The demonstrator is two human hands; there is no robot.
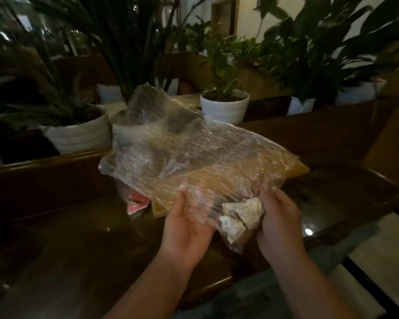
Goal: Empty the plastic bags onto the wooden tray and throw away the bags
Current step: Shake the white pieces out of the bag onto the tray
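Two hands [187,223] [279,221] grip one plastic bag [182,153]; contents unclear.

1. Two hands: the left hand [184,223] and the right hand [278,223].
2. One clear plastic bag [182,155], holding pale wrapped pieces [240,215] too bunched to count.
3. One wooden tray [300,169], mostly hidden behind the bag.
4. One red packet [136,203] on the bench [78,238].
5. At least five white plant pots, the clearest one [225,105] at centre; the blur prevents a firm count.
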